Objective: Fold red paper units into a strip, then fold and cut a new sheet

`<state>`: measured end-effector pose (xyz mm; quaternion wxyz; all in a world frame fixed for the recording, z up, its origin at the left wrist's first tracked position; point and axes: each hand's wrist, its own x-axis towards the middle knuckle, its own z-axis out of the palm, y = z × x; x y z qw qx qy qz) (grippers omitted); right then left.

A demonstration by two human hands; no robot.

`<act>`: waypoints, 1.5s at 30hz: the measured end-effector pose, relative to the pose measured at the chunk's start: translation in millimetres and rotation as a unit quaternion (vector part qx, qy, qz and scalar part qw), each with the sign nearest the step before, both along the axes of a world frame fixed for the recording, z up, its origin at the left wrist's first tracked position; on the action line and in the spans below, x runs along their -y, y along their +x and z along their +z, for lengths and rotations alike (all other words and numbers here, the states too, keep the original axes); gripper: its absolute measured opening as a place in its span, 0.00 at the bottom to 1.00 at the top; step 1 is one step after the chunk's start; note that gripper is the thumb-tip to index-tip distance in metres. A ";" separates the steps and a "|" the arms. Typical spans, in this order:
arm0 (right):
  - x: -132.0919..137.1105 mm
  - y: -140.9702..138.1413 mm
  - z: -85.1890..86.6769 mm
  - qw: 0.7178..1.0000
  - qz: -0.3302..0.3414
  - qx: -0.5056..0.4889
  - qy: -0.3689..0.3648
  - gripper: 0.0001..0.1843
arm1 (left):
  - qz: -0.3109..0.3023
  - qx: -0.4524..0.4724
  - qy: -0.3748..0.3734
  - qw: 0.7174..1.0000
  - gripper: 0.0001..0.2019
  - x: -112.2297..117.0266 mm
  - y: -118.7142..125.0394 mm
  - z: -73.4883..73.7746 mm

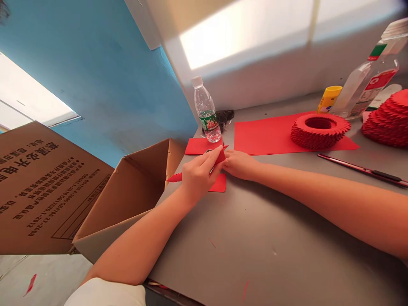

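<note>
My left hand is closed around a small piece of red paper, whose pointed end sticks out to the left near the table edge. A thin metal part shows between the fingers; I cannot tell what it is. My right hand meets the left one and pinches the same red paper from the right. Both hands rest over a small stack of red paper sheets on the grey table. More small red sheets lie just behind the hands.
A water bottle stands behind the hands. A large red sheet carries a ring of folded red pieces; another red folded pile sits far right. A yellow-capped bottle, a clear bottle, a dark knife-like tool and open cardboard boxes surround them.
</note>
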<state>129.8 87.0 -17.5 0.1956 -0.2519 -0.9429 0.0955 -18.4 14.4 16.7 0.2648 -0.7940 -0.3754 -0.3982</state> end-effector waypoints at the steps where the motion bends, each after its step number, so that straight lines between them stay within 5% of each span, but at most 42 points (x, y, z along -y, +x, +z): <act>1: 1.5 0.4 -1.6 1.000 -0.007 -0.002 -0.003 0.14 | 0.003 -0.004 -0.003 1.000 0.15 -0.6 0.2 -1.1; 11: 3.0 18.4 4.5 0.987 -0.074 0.003 -0.145 0.07 | 0.070 -0.053 -0.085 0.993 0.12 1.4 7.7 -11.0; 20: 15.6 51.3 22.7 0.966 -0.056 -0.029 -0.251 0.03 | 0.022 -0.038 -0.125 0.991 0.13 4.6 9.5 -10.4; 24: 27.8 60.1 47.8 0.878 0.006 -0.272 -0.394 0.06 | -0.033 0.018 -0.132 0.990 0.13 8.0 12.3 -7.3; 27: 38.4 58.9 61.5 0.834 0.014 -0.347 -0.429 0.09 | -0.070 0.052 -0.136 0.987 0.12 10.8 14.0 -4.3; 45: 55.1 47.8 59.1 0.850 0.012 -0.373 -0.371 0.05 | -0.099 0.122 -0.109 0.982 0.16 16.8 15.2 -0.5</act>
